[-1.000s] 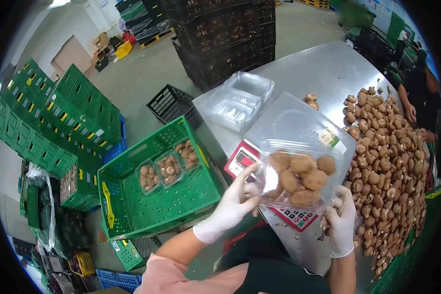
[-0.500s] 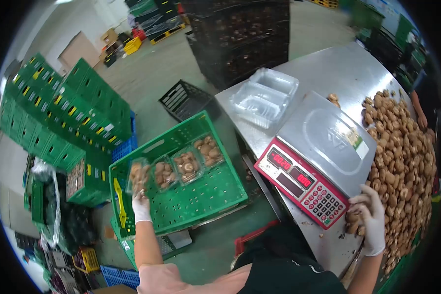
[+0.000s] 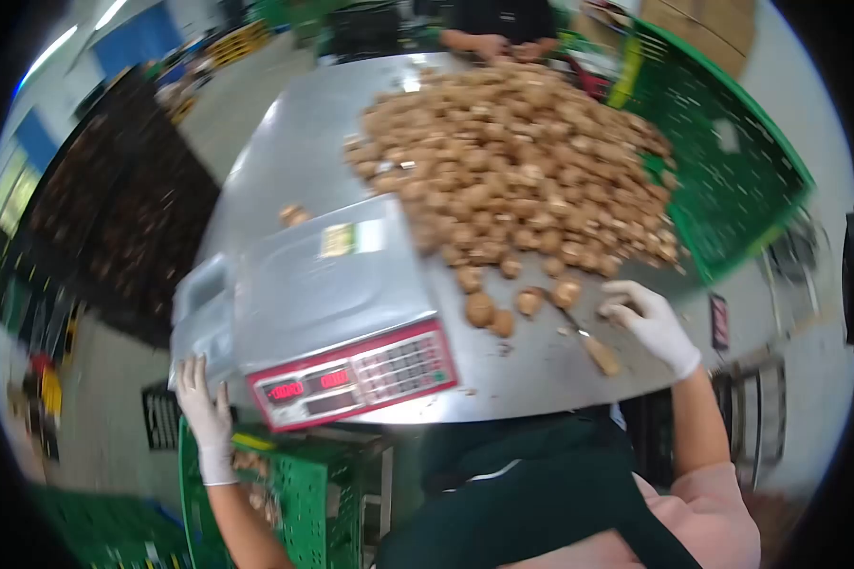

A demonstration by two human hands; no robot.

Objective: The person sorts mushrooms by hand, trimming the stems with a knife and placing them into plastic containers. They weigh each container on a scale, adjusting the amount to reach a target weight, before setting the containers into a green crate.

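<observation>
My left hand (image 3: pixel 202 403), in a white glove, reaches up with fingers spread to the stack of clear plastic trays (image 3: pixel 192 308) at the left side of the scale (image 3: pixel 323 303). It touches the stack's edge. My right hand (image 3: pixel 650 324), also gloved, lies on the steel table (image 3: pixel 541 370) at the near edge of the big mushroom pile (image 3: pixel 512 161). Its fingers curl over something brown, and blur hides what it is. Loose mushrooms (image 3: pixel 491 313) lie between the scale and that hand. A small knife-like tool (image 3: pixel 593 349) lies just left of it.
A green crate (image 3: pixel 731 180) stands at the table's right side. Another person's hands (image 3: pixel 493 43) work at the far end of the pile. Stacked black crates (image 3: pixel 114 218) fill the left. Below the table edge, a green crate (image 3: pixel 294 484) holds packed mushrooms.
The view has swung right, towards the table. My left hand left the filled pack in the green crate and rose to the clear trays. My right hand stayed at the pile's near edge.
</observation>
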